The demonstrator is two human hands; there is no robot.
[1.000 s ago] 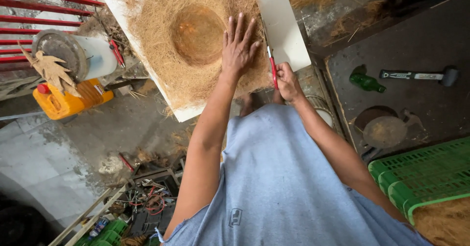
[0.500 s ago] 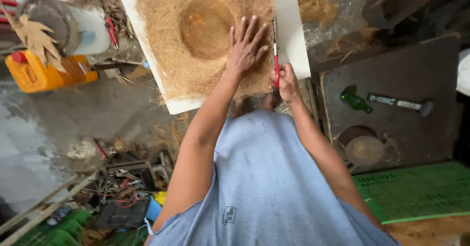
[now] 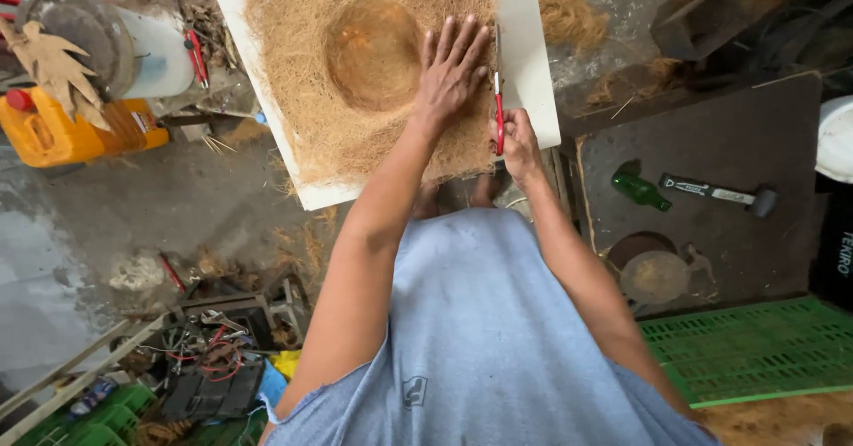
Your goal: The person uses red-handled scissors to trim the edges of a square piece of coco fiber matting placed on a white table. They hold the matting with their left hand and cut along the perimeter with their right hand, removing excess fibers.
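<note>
Pressing flat, fingers spread, the left hand (image 3: 451, 73) pins the brown coconut-fibre mat (image 3: 355, 64) on the white board (image 3: 531, 73); the right hand (image 3: 517, 139) grips red-handled scissors (image 3: 498, 99).

White board (image 3: 531, 73), mat of brown coconut fibre (image 3: 355, 73) spread directly on it

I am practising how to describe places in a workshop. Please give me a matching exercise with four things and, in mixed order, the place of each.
Things:
1. left hand
2. red-handled scissors
3. green bottle
4. yellow jerrycan

Places:
A. on the dark board, beside the hammer
B. in the right hand
C. far left, on the floor
D. flat on the fibre mat

Pairs: 1-D, 2-B, 3-A, 4-C
</note>
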